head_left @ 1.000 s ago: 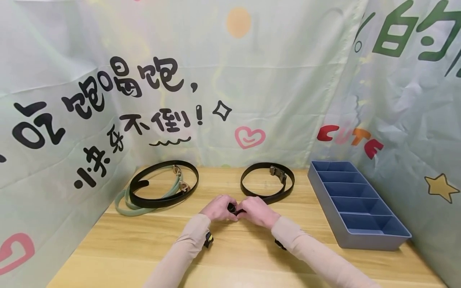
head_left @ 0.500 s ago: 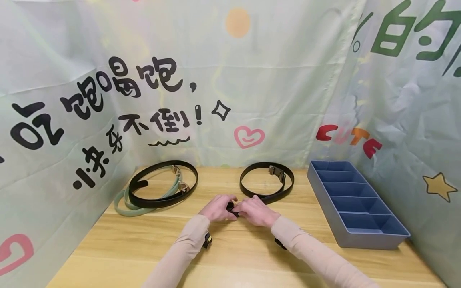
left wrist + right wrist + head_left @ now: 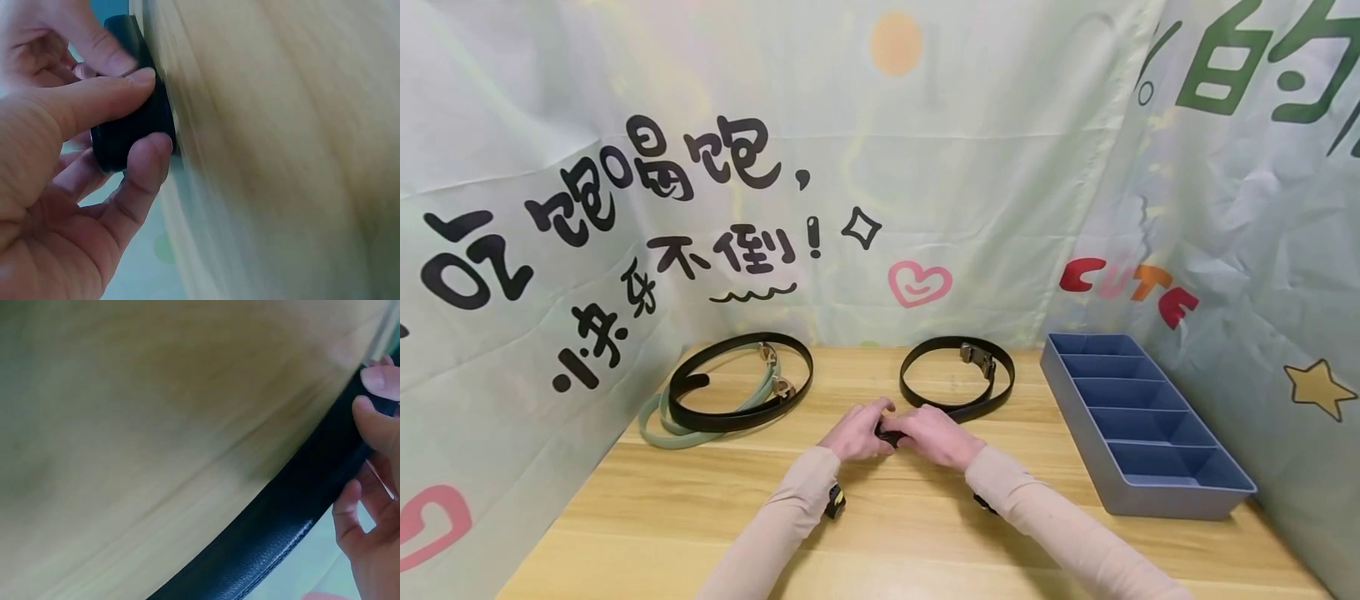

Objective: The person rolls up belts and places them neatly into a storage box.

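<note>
Near the middle of the counter (image 3: 902,542), close in front of its own loop, I have one end of a black belt (image 3: 979,408) between two hands that are almost touching. On my left, the left hand (image 3: 857,435) is clamped on the dark end piece, thumb on one side and fingertips on the other; just beside it the right hand (image 3: 938,438) pinches the strap, so neither grip stands apart. Whether that end is rolled or only folded over I cannot tell, as the fingers cover much of it. What matters most to me is how the belt leads off: its long axis seems to pass behind the right hand, then curve rightward and away into the loop, which stands on edge with a metal buckle (image 3: 977,357) at its rear right. That makes the right hand the nearer one to the loose length, and I judge that any further handling has to respect that curve. Well to the left, another black strap (image 3: 730,422) overlaps a mint-green belt (image 3: 679,442); well to the right sits a divided tray (image 3: 1093,467).
</note>
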`<state>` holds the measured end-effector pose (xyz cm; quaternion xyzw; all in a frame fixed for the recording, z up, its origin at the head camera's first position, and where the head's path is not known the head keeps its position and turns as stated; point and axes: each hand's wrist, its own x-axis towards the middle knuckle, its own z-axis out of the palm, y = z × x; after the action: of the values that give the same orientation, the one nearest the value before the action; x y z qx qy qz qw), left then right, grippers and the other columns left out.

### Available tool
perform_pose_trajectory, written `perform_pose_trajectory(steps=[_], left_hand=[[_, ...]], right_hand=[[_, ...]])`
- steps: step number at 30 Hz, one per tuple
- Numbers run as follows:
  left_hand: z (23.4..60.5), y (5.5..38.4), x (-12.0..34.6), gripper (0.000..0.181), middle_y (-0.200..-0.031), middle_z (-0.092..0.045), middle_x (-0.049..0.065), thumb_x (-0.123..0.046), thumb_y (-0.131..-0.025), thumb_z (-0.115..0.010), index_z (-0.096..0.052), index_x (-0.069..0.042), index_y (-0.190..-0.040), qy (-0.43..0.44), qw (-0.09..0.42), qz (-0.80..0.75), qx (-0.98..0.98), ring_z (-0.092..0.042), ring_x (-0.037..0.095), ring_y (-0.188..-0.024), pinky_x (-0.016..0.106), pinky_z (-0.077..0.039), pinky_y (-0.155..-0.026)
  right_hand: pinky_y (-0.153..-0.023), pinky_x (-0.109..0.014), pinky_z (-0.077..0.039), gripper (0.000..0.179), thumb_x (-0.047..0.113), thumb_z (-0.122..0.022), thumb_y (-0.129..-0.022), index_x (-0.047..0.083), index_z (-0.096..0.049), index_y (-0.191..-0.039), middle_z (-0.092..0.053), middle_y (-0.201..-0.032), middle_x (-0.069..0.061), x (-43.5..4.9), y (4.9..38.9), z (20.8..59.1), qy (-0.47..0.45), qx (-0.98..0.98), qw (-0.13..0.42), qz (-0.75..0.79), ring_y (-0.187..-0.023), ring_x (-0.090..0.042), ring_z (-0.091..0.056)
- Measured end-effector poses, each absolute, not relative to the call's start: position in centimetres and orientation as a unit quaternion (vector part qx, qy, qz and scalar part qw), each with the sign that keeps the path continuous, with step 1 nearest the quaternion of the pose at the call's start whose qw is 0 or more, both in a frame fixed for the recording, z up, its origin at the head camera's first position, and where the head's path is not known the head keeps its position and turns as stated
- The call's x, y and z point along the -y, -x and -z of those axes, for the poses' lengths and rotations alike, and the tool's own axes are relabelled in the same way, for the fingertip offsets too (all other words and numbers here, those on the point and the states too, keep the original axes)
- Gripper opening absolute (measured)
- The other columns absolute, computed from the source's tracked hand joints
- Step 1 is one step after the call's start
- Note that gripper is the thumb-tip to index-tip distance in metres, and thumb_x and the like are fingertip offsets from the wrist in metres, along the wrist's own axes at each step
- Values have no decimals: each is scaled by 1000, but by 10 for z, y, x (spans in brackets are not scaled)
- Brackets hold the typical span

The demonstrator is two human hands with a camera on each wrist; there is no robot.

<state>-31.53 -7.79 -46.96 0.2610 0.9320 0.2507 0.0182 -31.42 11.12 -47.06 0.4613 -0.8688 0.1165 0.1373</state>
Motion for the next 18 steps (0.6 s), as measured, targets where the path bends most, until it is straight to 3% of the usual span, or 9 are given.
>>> perform_pose_trajectory(steps=[5,8,14,18], left_hand=[[471,316,78,39,-100,-73,3,-19,-68,-89,-70,-12,-101,-240,19,-248,-939,-64,16,-88,31,-51,-80],[470,316,76,38,-99,-73,2,-18,-68,-89,-71,-11,-101,-234,14,-240,-942,-64,15,-87,31,-52,-81],[469,318,71,32,-94,-72,1,-16,-70,-87,-71,-12,-96,-250,-3,-243,-937,-64,15,-84,30,-52,-80],[470,320,70,29,-90,-71,-2,-17,-70,-88,-71,-14,-93,-249,-1,-249,-936,-62,12,-81,27,-51,-77]], right_hand=[[-59,-25,-46,7,18,-75,-84,20,-72,-90,-73,-82,6,-111,316,472,-460,873,125,-105,-63,-4,-55],[-56,-23,-43,6,16,-74,-86,21,-72,-89,-72,-80,7,-112,316,472,-449,881,109,-105,-60,-3,-49],[-59,-21,-42,24,0,-70,-84,16,-72,-102,-72,-87,3,-110,317,468,-428,891,71,-134,-62,-5,-46],[-65,-21,-46,37,-7,-66,-83,12,-71,-113,-74,-99,0,-112,316,466,-430,889,49,-152,-68,-6,-53]])
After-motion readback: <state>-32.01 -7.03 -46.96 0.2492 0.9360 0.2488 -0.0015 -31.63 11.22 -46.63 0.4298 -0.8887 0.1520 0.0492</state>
